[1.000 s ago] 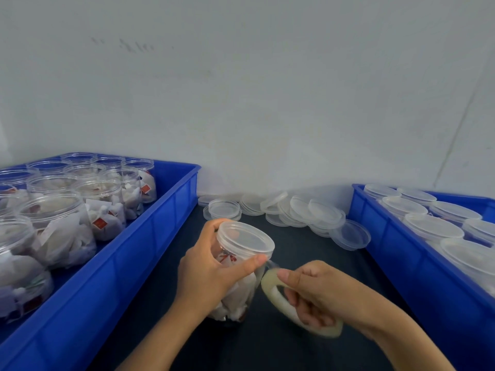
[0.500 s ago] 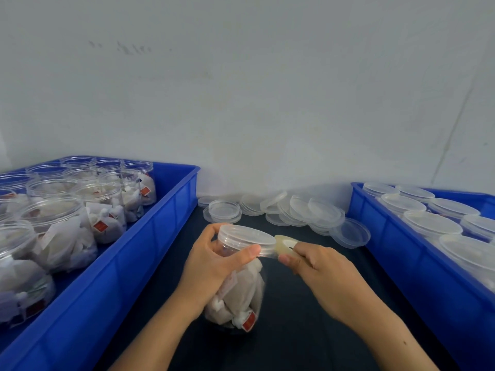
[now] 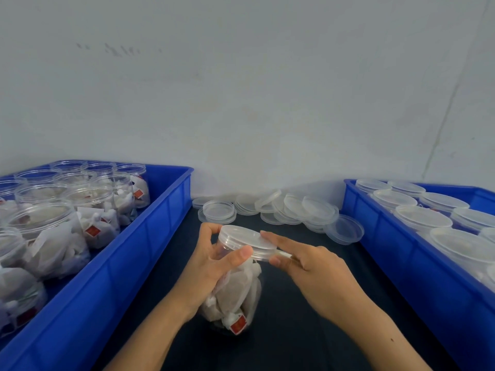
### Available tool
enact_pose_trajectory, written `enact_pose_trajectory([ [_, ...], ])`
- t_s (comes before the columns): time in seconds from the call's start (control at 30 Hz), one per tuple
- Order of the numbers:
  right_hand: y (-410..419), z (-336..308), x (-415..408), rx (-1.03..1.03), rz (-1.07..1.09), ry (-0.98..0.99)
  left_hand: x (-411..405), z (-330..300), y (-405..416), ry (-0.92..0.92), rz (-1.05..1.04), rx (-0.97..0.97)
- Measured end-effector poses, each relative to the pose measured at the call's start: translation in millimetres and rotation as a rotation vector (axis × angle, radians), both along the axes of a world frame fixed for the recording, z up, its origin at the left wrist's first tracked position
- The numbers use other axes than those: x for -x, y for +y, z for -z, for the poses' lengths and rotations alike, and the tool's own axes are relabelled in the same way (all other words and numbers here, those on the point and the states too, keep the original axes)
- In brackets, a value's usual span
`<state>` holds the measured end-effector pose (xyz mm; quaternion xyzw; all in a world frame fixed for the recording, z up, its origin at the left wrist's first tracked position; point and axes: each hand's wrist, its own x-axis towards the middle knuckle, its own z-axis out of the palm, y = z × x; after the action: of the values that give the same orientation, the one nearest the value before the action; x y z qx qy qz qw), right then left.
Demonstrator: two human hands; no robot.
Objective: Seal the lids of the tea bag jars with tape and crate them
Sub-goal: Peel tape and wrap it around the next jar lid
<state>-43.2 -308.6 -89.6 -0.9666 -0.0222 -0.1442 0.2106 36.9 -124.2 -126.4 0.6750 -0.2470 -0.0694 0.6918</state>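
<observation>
A pale wall [image 3: 241, 89] filled the far half of the view. Below it a dark table [image 3: 289, 330] ran between two blue crates. The left crate [image 3: 112, 263] held open jars [image 3: 48, 236] packed with white tea bags, none of them lidded. The right crate [image 3: 396, 253] held jars with clear lids on [image 3: 423, 218], standing in rows. At the far edge of the table, between the crates, lay a loose heap of spare lids [image 3: 292, 207], some stacked and some tipped on edge.

At the near centre, a tea bag jar [image 3: 235, 295] stood on the table, tilted slightly, with its clear lid [image 3: 245, 239] on. The left hand [image 3: 211, 266] gripped the jar just under the lid, fingers curled round the far side and the thumb pressed against the lid's near rim. The right hand [image 3: 310, 266] reached in from the right, its forefinger laid straight along the lid's right rim while the thumb and remaining fingers pinched a roll of tape [image 3: 284, 254], of which only a thin pale sliver showed, touching the lid's edge. A red tag [image 3: 238, 324] showed through the jar's lower wall.
</observation>
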Motion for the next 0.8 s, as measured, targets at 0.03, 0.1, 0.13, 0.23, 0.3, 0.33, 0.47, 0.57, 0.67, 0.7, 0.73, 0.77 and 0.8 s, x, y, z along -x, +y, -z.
enact_pose_trajectory([
  [0.03, 0, 0, 1, 0.018, 0.010, -0.003, 1, -1, -1, -0.013, -0.002, -0.012],
  [0.1, 2, -1, 2, 0.072, 0.045, -0.006, 7, -4, -4, -0.078, -0.067, -0.070],
  [0.13, 3, -2, 3, 0.107, 0.065, -0.011, 9, -3, -7, -0.133, -0.145, -0.117],
  [0.23, 12, 1, 4, 0.219, 0.114, -0.054, 20, 0, -16, -0.319, -0.371, -0.230],
  [0.3, 17, 3, 6, 0.296, 0.126, -0.089, 23, 3, -19, -0.353, -0.366, -0.267],
  [0.33, 18, 4, 6, 0.324, 0.125, -0.096, 22, 3, -17, -0.340, -0.349, -0.275],
  [0.47, 25, 11, 6, 0.282, 0.090, -0.118, 12, 2, -12, -0.254, -0.368, -0.281],
  [0.57, 23, 12, 4, 0.049, 0.088, -0.022, 11, 4, -12, -0.260, -0.412, -0.276],
  [0.67, 16, 9, 2, -0.268, 0.078, 0.194, 10, 5, -10, -0.267, -0.435, -0.253],
  [0.7, 12, 8, 1, -0.316, 0.061, 0.222, 9, 4, -8, -0.265, -0.439, -0.257],
  [0.73, 8, 7, 1, -0.331, 0.044, 0.219, 8, 3, -6, -0.262, -0.438, -0.265],
  [0.77, 4, 6, 1, -0.321, 0.030, 0.198, 7, 2, -4, -0.259, -0.435, -0.272],
  [0.8, 0, 5, 2, -0.284, 0.021, 0.169, 6, 1, -3, -0.259, -0.430, -0.275],
])
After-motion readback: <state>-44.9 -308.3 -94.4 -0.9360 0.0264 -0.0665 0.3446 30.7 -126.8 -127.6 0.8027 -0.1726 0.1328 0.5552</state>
